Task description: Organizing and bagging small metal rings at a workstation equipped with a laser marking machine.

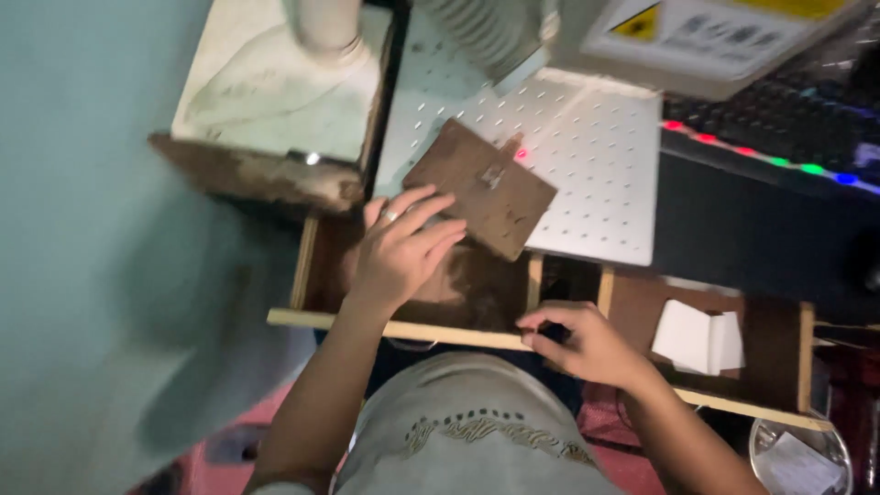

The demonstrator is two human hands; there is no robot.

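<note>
We look down on a pale wall (82, 183) filling the left of the frame, blurred. Across the top centre sits a white perforated plate (596, 156), dotted with rows of small holes, and a machine body (706, 37) with a warning label hangs over its upper right edge. To the right, a dark keyboard (788, 119) glows with a strip of coloured lights along its near edge. At upper left we see a worn white block (275, 101) with a chipped brown underside.

Below the plate runs an open wooden drawer (403, 328), split into compartments by thin dividers. In its right compartment lies folded white paper (701, 337).

Now the brown board (490, 188): it lies tilted, a corner toward us, on the plate's lower left part, overhanging the drawer. A small red light spot (521, 153) shows just at its upper right edge.

The left hand (403, 247) lies flat, fingers spread, fingertips resting on the board's near left edge; we spot a ring on one finger. The right hand (582, 344), lower centre, curls its fingers over the drawer's front rail, thumb and forefinger close together; whether they pinch anything we cannot tell.
</note>
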